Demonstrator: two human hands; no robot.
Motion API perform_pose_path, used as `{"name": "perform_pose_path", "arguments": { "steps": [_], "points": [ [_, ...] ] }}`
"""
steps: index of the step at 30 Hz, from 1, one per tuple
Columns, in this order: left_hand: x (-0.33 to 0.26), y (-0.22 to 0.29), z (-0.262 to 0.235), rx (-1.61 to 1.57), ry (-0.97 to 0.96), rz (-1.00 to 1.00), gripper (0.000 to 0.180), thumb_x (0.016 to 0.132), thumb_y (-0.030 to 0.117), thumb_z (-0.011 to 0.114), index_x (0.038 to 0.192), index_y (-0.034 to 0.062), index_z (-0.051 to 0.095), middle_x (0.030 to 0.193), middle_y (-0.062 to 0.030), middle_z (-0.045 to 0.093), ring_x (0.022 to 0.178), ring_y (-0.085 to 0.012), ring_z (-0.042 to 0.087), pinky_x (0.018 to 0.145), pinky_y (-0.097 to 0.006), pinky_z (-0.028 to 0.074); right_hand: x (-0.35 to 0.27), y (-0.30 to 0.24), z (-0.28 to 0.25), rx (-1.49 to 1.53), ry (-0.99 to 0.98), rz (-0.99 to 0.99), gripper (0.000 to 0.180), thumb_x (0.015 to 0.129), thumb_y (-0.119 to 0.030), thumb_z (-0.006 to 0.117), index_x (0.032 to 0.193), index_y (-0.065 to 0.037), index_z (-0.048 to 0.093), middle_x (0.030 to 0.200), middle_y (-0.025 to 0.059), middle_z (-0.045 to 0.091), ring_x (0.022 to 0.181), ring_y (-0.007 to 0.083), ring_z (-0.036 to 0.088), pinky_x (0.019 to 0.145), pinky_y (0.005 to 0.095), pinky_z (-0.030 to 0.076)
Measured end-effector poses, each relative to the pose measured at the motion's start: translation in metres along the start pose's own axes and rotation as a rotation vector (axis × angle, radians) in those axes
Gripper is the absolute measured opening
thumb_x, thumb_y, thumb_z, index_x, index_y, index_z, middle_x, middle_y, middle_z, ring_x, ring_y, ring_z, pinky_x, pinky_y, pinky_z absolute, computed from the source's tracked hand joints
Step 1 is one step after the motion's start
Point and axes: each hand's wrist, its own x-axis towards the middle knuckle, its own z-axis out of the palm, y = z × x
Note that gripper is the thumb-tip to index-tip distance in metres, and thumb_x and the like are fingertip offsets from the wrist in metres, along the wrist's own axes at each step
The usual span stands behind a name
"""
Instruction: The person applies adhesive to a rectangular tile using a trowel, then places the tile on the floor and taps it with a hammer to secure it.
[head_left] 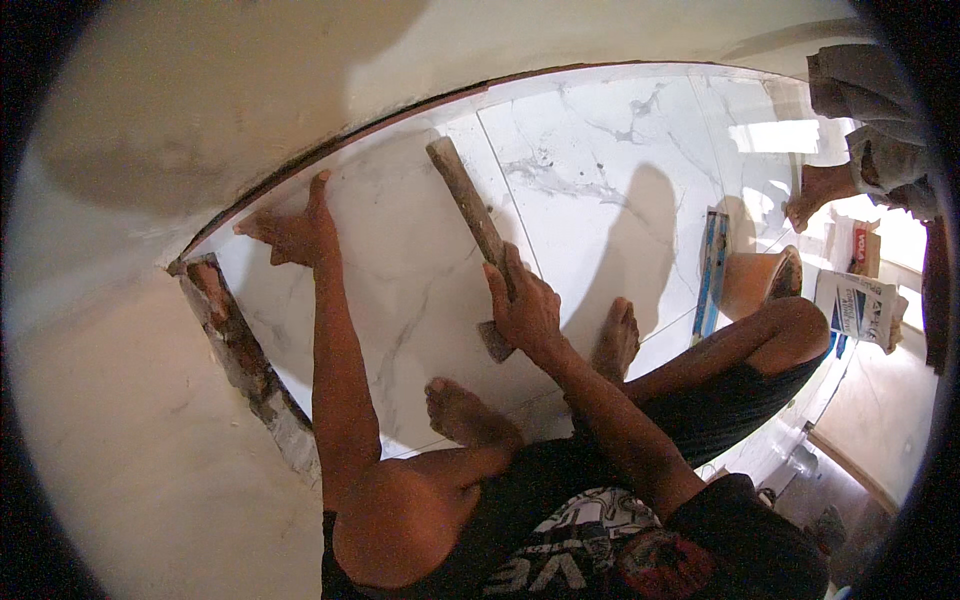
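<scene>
Knees and bare feet crouch on a white marble floor tile (400,270). Right hand (522,305) has fingers clenched around a wooden mallet (475,225) lying across the tile; left hand (292,228) presses flat, fingers spread, at the wall edge. Farther right: blue level (712,270), terracotta bucket (755,280), white-and-blue printed bag (852,305).

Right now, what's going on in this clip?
A person squats barefoot on a white marble-look floor tile set against the wall. The left hand presses flat on the tile's far corner near the wall. The right hand grips a wooden-handled tool lying across the tile, its head down by the wrist. A gap of rough mortar shows along the tile's left edge. Farther right lie a blue spirit level and an orange bucket, and another person's bare foot stands beyond.
</scene>
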Motion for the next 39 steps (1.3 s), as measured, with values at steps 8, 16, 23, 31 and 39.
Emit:
{"name": "perform_pose_path", "arguments": {
  "steps": [8,16,23,31,39],
  "points": [
    [-0.001,0.010,-0.012,0.000,-0.035,-0.053,0.153,0.050,0.088,0.069,0.151,-0.0103,0.011,0.161,-0.0269,0.006,0.151,-0.0326,0.010,0.107,-0.061,0.024,0.006,0.005,0.000,-0.005,-0.033,0.017,0.055,0.100,-0.039,0.052,0.138,0.001,0.047,0.091,0.0251,0.069,0.081,0.0388,0.070,0.070,0.0499,0.054],
    [-0.002,0.007,-0.011,-0.087,0.000,-0.068,0.151,0.052,0.085,0.073,0.152,-0.0088,0.009,0.162,-0.0253,0.007,0.150,-0.0329,0.014,0.109,-0.058,0.024,-0.016,0.012,-0.003,-0.053,-0.037,0.010,0.057,0.100,-0.039,0.053,0.140,0.001,0.046,0.095,0.0253,0.070,0.081,0.0385,0.071,0.072,0.0480,0.054],
    [0.026,-0.008,-0.012,-0.539,0.063,-0.154,0.110,0.085,0.070,0.057,0.153,-0.0033,0.013,0.160,-0.0237,0.017,0.146,-0.0373,0.024,0.109,-0.065,0.022,-0.011,0.003,-0.017,-0.010,-0.060,0.076,0.061,0.100,-0.042,0.052,0.141,0.002,0.045,0.100,0.0274,0.069,0.088,0.0377,0.071,0.077,0.0445,0.055],
    [0.084,-0.010,-0.018,-1.055,0.248,-0.265,0.093,0.095,0.062,0.048,0.154,-0.0012,0.013,0.158,-0.0213,0.022,0.143,-0.0383,0.028,0.110,-0.065,0.023,-0.025,0.004,-0.006,0.076,0.006,0.060,0.059,0.100,-0.042,0.052,0.139,0.002,0.047,0.088,0.0263,0.069,0.078,0.0351,0.071,0.072,0.0423,0.054],
    [0.092,0.003,-0.014,-1.067,0.234,-0.245,0.094,0.094,0.062,0.048,0.154,-0.0015,0.012,0.158,-0.0225,0.019,0.144,-0.0388,0.026,0.111,-0.064,0.022,-0.018,-0.009,0.000,0.063,0.024,0.045,0.058,0.100,-0.042,0.052,0.139,0.000,0.047,0.083,0.0264,0.068,0.077,0.0368,0.071,0.071,0.0447,0.054]
  ]
}}
